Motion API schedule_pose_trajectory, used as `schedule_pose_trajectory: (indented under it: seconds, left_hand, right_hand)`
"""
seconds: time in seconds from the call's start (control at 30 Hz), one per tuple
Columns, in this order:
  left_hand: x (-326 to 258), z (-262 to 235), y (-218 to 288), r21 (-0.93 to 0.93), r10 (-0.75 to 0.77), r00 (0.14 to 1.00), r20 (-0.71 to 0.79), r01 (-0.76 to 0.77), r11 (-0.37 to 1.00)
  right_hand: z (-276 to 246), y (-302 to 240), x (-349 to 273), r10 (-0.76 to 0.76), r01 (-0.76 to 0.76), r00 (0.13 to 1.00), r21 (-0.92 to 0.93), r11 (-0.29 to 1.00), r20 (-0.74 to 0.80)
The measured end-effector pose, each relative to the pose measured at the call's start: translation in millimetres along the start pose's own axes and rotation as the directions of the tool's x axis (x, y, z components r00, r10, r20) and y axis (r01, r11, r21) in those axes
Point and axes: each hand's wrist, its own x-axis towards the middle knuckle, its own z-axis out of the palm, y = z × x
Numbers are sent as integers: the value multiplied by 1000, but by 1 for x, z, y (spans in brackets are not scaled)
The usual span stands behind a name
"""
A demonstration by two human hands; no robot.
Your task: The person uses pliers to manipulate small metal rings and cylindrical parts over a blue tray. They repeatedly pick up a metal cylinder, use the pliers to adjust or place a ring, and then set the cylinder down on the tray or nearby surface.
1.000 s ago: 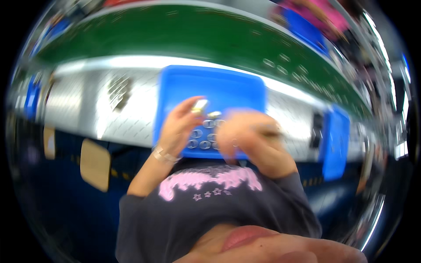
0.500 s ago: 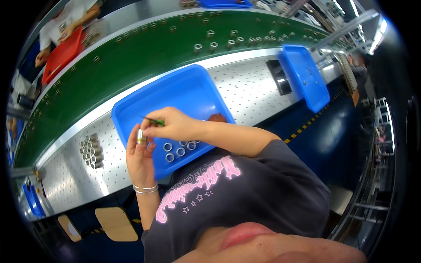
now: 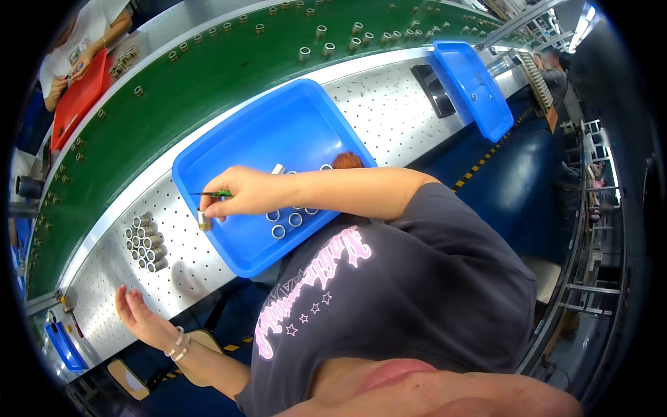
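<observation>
Over the left rim of a large blue tray [image 3: 243, 125], my right hand [image 3: 242, 191] pinches a short metal sleeve [image 3: 203, 221] in its fingertips. The same hand also keeps a thin, dark-tipped tool with a green handle [image 3: 222, 194]. My left hand [image 3: 144, 321] is apart from it at the lower left, fingers spread and holding nothing, near the bench's front edge. Several metal sleeves [image 3: 295, 219] sit inside the tray, some hidden by my right forearm. A brown scrubbing pad [image 3: 347, 160] lies at the tray's right end.
Grouped metal sleeves [image 3: 146, 243] rest on the perforated metal bench [image 3: 97, 299]. Beyond it runs a green conveyor belt [image 3: 208, 76] carrying scattered sleeves. Another blue tray [image 3: 479, 104] stands at the right. Across the belt, a co-worker's hands are by a red tray [image 3: 82, 97].
My left hand has let go of the sleeve and moved down and left, opening. The right hand now has the sleeve alone, shifted left toward the tray's rim. The view has shifted slightly.
</observation>
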Motion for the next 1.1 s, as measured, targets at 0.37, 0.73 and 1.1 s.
schedule_pose_trajectory:
  seconds: [0.37,0.73,1.1]
  left_hand:
    - [-81,152,10,-315,-198,771,605,460,830]
    - [-123,266,30,-21,-342,603,721,512,858]
    - [-60,185,89,90,-117,801,587,78,993]
  right_hand:
    - [-15,-7,-30,30,-17,998,242,970,-48]
    - [-113,-1,-113,61,0,980,302,953,-192]
    - [-104,-35,-73,217,-173,973,378,909,-76]
